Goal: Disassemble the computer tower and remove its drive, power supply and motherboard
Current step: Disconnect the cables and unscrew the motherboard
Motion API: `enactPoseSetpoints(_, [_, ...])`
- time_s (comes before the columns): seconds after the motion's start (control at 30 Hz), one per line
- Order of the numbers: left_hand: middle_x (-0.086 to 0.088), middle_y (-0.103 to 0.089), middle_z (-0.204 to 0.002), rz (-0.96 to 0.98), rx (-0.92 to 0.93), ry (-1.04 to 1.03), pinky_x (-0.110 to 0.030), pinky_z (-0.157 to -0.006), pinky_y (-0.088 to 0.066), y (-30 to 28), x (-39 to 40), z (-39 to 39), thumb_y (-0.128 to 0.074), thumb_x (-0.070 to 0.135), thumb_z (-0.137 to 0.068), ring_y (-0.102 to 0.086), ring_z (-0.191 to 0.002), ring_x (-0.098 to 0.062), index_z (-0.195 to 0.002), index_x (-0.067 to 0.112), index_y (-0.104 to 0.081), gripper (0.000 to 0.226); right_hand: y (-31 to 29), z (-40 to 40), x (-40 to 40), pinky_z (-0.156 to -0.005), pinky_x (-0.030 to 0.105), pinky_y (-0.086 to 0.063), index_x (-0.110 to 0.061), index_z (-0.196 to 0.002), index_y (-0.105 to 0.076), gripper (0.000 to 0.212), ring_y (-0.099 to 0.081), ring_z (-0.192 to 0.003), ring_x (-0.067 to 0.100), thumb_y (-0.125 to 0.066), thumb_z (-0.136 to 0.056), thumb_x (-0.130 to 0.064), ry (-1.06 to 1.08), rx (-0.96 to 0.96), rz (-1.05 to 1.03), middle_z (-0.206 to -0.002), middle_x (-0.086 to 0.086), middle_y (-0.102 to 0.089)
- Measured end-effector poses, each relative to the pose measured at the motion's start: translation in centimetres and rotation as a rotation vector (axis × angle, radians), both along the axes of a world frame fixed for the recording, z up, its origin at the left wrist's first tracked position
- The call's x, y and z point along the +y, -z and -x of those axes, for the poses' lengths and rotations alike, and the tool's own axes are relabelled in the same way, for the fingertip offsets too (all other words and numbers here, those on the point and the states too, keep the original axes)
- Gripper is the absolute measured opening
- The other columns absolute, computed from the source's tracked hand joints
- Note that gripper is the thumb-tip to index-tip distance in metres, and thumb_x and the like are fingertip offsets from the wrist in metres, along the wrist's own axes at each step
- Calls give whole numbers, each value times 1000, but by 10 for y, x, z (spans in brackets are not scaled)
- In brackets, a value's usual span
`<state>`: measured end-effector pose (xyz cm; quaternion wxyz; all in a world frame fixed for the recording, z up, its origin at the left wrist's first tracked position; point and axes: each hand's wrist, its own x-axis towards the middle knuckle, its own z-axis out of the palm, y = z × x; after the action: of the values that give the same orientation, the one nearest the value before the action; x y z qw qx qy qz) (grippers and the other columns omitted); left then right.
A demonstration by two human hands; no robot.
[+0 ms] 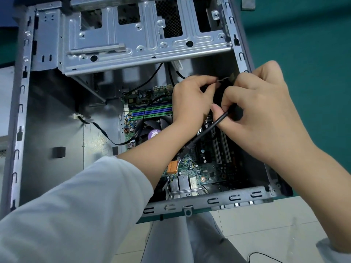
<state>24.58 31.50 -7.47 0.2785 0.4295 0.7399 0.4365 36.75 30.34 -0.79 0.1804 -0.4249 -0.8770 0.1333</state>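
Your left sleeve fills the near corner, the forearm reaching up and right into the open case. That case lies on its side on the green table, open face up, its long axis running away from you; the drive cage is at the far end and the near rim sits just above your lap.

At the left, the bare case floor carries a thin black wire that leads from a white clip to the motherboard. That board lies flat in the right half of the case, its long edge along the same axis. On it you can see blue and green memory slots, a fan partly under your wrist, an orange connector near the front, and two white expansion slots pointing away from you.

Your left hand is curled over a dark bundle above the board, fingertips pinched on it beside a pale tie. Your right hand meets it from the right, just inside the case wall, thumb and fingers pinching a black cable. This cable slants down and left from your grip to the board near the orange connector.

A small grey pad lies on the table at the far right.
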Motion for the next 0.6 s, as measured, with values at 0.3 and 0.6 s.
enactPoseSetpoints(0.3, [1, -71, -91, -112, 122, 31, -37, -72, -51, 0, -7, -4, -70, 5, -76, -64, -86, -20, -92, 10, -77, 18, -1, -1, 0, -70, 50, -41, -14, -69, -61, 23, -29, -87, 20, -60, -82, -33, -1, 10, 15, -72, -5, -46])
enactPoseSetpoints(0.6, [-4, -70, -96, 89, -9, 49, -40, -76, -51, -9, -3, -3, -62, 14, -80, -61, -90, -31, -109, 15, -66, 29, -1, -3, 1, -76, 49, -40, -14, -79, -62, 24, -36, -87, 21, -68, -81, -37, 10, 97, 43, -77, -5, -43])
